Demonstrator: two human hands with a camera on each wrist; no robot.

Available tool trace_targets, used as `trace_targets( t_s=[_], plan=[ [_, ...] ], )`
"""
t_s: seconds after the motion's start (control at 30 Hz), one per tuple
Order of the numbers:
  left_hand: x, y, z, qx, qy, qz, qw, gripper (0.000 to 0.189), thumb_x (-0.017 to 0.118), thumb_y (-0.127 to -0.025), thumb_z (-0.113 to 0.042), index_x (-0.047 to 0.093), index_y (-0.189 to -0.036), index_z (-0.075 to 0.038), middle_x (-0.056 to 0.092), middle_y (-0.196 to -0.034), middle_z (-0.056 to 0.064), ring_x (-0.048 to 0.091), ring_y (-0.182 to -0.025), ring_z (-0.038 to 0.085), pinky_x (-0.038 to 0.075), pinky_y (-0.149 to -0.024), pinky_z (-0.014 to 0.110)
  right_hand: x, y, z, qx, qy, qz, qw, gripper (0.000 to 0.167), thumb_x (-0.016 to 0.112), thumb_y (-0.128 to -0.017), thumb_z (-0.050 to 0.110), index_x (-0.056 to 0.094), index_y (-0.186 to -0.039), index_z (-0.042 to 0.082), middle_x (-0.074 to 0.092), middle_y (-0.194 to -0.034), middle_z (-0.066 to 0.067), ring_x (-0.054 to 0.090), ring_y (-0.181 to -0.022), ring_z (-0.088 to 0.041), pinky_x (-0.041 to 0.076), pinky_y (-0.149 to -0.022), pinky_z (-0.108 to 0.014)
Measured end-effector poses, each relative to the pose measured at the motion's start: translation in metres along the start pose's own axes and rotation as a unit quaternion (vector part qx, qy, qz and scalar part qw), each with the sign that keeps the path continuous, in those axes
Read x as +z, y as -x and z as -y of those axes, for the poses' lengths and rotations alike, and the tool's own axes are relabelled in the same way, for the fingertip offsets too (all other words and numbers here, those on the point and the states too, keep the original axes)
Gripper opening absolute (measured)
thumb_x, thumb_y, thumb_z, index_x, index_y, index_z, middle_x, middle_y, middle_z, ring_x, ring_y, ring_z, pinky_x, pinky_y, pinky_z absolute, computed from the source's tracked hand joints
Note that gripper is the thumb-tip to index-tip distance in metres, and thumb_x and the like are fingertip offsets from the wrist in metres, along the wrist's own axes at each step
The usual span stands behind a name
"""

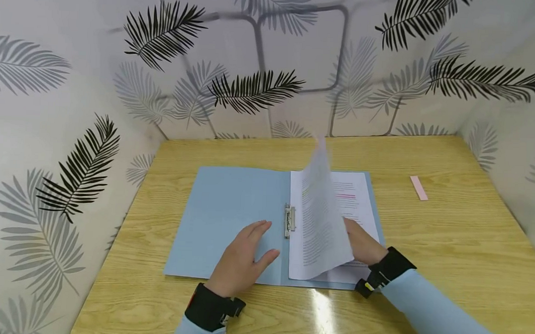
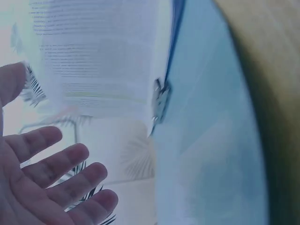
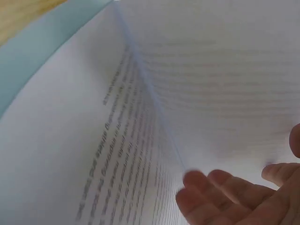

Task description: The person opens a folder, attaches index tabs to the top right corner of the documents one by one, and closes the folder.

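A light blue folder (image 1: pixel 234 200) lies spread open on the table, with a metal clip (image 1: pixel 288 221) at its spine. Printed sheets (image 1: pixel 357 201) rest on its right side, the exposed one marked with a pink line. One printed page (image 1: pixel 319 224) stands lifted and bowed leftward, a blurred pinkish bit at its top. My right hand (image 1: pixel 361 245) is behind this page, partly hidden by it; in the right wrist view its fingers (image 3: pixel 225 194) are loosely extended against the page's underside. Over the left cover, my left hand (image 1: pixel 241 260) hovers with fingers spread, holding nothing.
A small pink paper strip (image 1: pixel 419 188) lies on the wooden table (image 1: pixel 448 229) to the right of the folder. Leaf-patterned white covering (image 1: pixel 296 113) rises behind the table and along both sides.
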State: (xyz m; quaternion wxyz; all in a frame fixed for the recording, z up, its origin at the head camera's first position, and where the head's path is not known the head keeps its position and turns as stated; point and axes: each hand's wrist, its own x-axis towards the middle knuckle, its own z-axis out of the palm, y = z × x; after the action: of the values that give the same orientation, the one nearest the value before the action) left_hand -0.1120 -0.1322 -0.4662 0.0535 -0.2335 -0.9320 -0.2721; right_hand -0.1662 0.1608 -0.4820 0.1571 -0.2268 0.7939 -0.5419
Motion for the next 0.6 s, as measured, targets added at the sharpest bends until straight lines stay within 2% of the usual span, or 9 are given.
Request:
trace_targets(
  t_s=[0.07, 0.13, 0.23, 0.33, 0.43, 0.5, 0.6],
  plan=[
    [-0.005, 0.000, 0.003, 0.003, 0.017, -0.026, 0.9995, 0.056, 0.046, -0.101, -0.042, 0.041, -0.145, -0.009, 0.045, -0.144, 0.008, 0.040, -0.134, 0.020, 0.038, -0.105, 0.039, 0.007, -0.010, 0.003, 0.004, 0.068, -0.004, 0.9977, 0.052, 0.037, -0.104, 0.034, 0.027, -0.153, 0.019, 0.048, -0.141, -0.012, 0.054, -0.117, -0.023, 0.043, -0.096, -0.044],
    [-0.010, 0.000, 0.006, 0.009, 0.040, -0.050, 0.9979, 0.051, 0.044, -0.103, -0.036, 0.040, -0.145, -0.008, 0.045, -0.144, 0.009, 0.041, -0.134, 0.021, 0.036, -0.105, 0.041, 0.013, -0.020, 0.006, 0.012, 0.135, -0.009, 0.9907, 0.055, 0.034, -0.105, 0.040, 0.017, -0.155, 0.026, 0.036, -0.151, -0.006, 0.046, -0.129, -0.023, 0.036, -0.104, -0.047],
    [-0.017, 0.001, 0.012, 0.023, 0.067, -0.083, 0.9941, 0.047, 0.040, -0.105, -0.028, 0.039, -0.145, -0.005, 0.045, -0.144, 0.010, 0.043, -0.132, 0.023, 0.036, -0.105, 0.042, 0.018, -0.034, 0.002, -0.011, 0.205, -0.002, 0.9786, 0.056, 0.034, -0.105, 0.038, 0.017, -0.155, 0.019, 0.028, -0.155, -0.006, 0.029, -0.141, -0.023, 0.025, -0.111, -0.046],
    [-0.024, 0.000, 0.020, 0.024, 0.073, -0.113, 0.9907, 0.046, 0.036, -0.106, -0.026, 0.039, -0.144, -0.002, 0.045, -0.143, 0.013, 0.046, -0.129, 0.026, 0.038, -0.102, 0.044, 0.023, -0.042, -0.001, -0.011, 0.254, 0.007, 0.9672, 0.057, 0.035, -0.104, 0.041, 0.022, -0.154, 0.017, 0.029, -0.155, -0.011, 0.027, -0.142, -0.028, 0.024, -0.112, -0.048],
    [-0.031, -0.001, 0.027, -0.003, 0.066, -0.133, 0.9889, 0.045, 0.035, -0.106, -0.026, 0.041, -0.142, 0.001, 0.045, -0.142, 0.016, 0.045, -0.129, 0.028, 0.038, -0.102, 0.047, 0.028, -0.045, -0.002, 0.004, 0.293, 0.020, 0.9558, 0.057, 0.036, -0.102, 0.047, 0.026, -0.153, 0.023, 0.030, -0.153, -0.017, 0.028, -0.140, -0.035, 0.026, -0.110, -0.052],
    [-0.033, -0.002, 0.029, -0.030, 0.052, -0.135, 0.9890, 0.045, 0.036, -0.106, -0.027, 0.044, -0.139, 0.002, 0.044, -0.142, 0.018, 0.043, -0.131, 0.031, 0.038, -0.102, 0.050, 0.031, -0.045, 0.000, 0.012, 0.311, 0.029, 0.9499, 0.056, 0.038, -0.101, 0.048, 0.030, -0.152, 0.025, 0.031, -0.152, -0.020, 0.028, -0.139, -0.039, 0.026, -0.109, -0.054],
    [-0.032, -0.006, 0.027, -0.060, 0.020, -0.103, 0.9927, 0.049, 0.037, -0.105, -0.034, 0.047, -0.137, 0.002, 0.042, -0.142, 0.022, 0.039, -0.133, 0.034, 0.037, -0.103, 0.051, 0.034, -0.045, 0.001, 0.010, 0.337, 0.041, 0.9407, 0.055, 0.040, -0.101, 0.047, 0.036, -0.150, 0.024, 0.032, -0.151, -0.023, 0.027, -0.138, -0.044, 0.025, -0.108, -0.057]
  ],
)
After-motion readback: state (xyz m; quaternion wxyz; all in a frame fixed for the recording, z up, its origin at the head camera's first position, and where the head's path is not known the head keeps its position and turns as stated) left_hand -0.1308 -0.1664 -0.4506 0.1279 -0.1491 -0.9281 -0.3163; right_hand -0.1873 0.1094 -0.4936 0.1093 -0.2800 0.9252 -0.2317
